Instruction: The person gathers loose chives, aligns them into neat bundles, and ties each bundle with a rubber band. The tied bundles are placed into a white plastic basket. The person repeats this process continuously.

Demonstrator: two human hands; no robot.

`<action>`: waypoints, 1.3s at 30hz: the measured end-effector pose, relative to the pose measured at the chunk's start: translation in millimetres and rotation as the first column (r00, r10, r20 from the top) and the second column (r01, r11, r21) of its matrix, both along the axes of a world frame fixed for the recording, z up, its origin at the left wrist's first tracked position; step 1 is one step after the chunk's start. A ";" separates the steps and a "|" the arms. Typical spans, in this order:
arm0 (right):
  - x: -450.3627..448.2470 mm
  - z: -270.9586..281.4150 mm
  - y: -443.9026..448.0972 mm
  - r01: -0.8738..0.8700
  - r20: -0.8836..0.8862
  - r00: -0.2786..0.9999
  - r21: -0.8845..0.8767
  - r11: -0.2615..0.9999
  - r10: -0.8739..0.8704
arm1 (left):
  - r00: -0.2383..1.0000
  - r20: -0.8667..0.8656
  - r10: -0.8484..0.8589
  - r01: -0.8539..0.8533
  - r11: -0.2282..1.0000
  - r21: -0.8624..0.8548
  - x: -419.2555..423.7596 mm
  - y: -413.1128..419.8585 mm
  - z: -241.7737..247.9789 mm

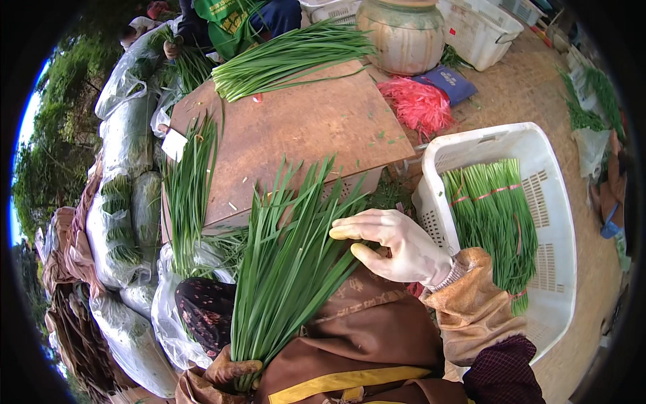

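My left hand (pixel 236 371), in a stained glove, grips the lower end of a loose bunch of green flat-leaved chives (pixel 287 257) that fans out over my brown apron (pixel 353 333). On the bunch's right side, my right hand (pixel 391 245), in a whitish glove with yellowed fingertips, has its thumb and fingers apart beside the leaf tips; nothing shows between them. Another pile of chives (pixel 189 197) hangs over the left edge of the wooden board (pixel 298 131). A larger pile (pixel 292 58) lies along the board's far edge.
A white plastic crate (pixel 562 237) at the right holds chive bundles (pixel 492 227) tied with red bands. Red plastic ties (pixel 419 103) lie near a large jar (pixel 401 38). Bagged greens (pixel 126 136) are stacked at the left. Another person's hand (pixel 172 49) holds greens beyond the board.
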State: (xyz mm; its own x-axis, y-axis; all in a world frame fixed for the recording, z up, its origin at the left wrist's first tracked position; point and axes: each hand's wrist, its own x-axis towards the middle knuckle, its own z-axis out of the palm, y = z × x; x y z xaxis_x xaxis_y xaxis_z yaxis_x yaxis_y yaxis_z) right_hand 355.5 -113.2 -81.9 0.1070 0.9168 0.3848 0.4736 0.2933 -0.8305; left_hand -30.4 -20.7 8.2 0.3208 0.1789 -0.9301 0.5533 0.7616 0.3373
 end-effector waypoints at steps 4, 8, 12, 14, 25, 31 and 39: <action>-8.0 -1.9 3.4 0.031 0.043 0.999 0.008 0.999 -0.032 | 0.999 -0.048 -0.024 0.026 0.999 0.037 5.5 -1.8 1.8; -1.0 19.4 23.9 0.107 0.057 0.992 0.134 0.985 -0.116 | 0.996 -0.068 -0.060 0.066 0.994 0.082 12.3 -2.7 5.5; -15.4 13.0 37.3 -0.034 0.132 0.990 -0.098 0.995 0.047 | 1.000 -0.008 -0.016 0.017 0.996 0.083 8.5 -6.7 0.0; -19.7 4.5 38.8 -0.078 0.148 0.984 -0.160 0.984 0.102 | 1.000 -0.008 0.006 -0.005 0.996 0.085 7.2 -8.3 -0.4; -38.9 8.8 57.4 -0.111 0.203 0.969 -0.157 0.981 0.142 | 0.997 -0.003 -0.078 0.077 0.988 0.130 6.4 -6.9 -2.5; -50.0 -16.3 59.7 0.003 -0.174 0.985 -0.099 0.995 -0.020 | 0.993 0.044 -0.106 0.099 0.986 0.137 3.6 -8.1 -9.3; 33.8 -11.0 23.6 0.375 -0.293 0.860 -0.195 0.906 -0.419 | 0.998 -0.053 -0.016 0.028 0.972 0.233 -42.6 -13.0 -39.9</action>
